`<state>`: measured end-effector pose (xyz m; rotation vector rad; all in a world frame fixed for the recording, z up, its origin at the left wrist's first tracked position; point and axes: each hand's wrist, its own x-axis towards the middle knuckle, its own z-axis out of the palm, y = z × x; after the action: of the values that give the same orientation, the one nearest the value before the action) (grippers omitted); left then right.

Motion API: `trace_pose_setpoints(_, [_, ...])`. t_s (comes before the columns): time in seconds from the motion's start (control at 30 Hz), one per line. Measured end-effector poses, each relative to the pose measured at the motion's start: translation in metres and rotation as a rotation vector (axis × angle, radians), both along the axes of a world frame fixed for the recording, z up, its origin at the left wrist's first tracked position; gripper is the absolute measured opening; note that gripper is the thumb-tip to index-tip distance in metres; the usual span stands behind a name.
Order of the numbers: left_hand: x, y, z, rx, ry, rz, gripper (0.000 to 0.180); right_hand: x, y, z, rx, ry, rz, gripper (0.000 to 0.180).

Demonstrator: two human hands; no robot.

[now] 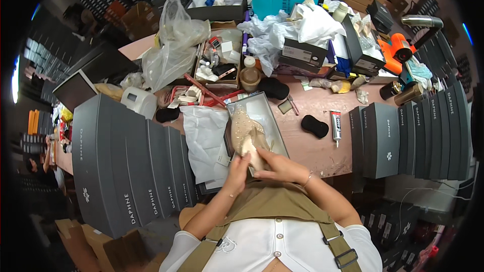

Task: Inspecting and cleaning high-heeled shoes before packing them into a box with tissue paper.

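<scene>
Close in front of me, both hands are closed around a beige shoe point(243, 126) dotted with small shiny studs. My left hand point(239, 173) grips its near end from the left, thumb on top. From the right, my right hand point(283, 167) holds the same end, and its fingers partly cover the shoe. Beneath it lies an open grey shoe box point(276, 123) with a pale inside. Whether a second shoe lies under the held one, I cannot tell. White tissue paper point(204, 138) spreads to the left of the box.
Dark shoe boxes stand in rows at left point(103, 166) and right point(380, 143). On the pink table lie a black sponge-like pad point(314, 126), a glue tube point(336, 127) and a small jar point(249, 77). Behind are a cluttered tray point(227, 35) and an orange heat gun point(396, 53).
</scene>
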<state>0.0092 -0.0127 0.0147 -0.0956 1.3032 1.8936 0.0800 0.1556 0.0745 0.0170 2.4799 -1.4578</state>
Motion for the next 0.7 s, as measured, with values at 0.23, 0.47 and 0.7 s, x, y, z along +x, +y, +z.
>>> trace_pose_setpoints(0.23, [-0.057,-0.085,-0.019,-0.137,-0.02,0.234,0.026,0.0,0.012,-0.046,-0.043,-0.076,-0.232,0.068])
trace_pose_setpoints(0.47, [-0.094,-0.118,-0.136,-0.545,0.083,0.138,0.039,-0.031,0.015,-0.145,0.229,-0.073,-0.331,0.064])
trace_pose_setpoints(0.7, [-0.04,-0.075,-0.003,-0.329,0.452,0.181,0.046,-0.026,0.019,-0.086,-0.507,-0.173,-0.471,0.036])
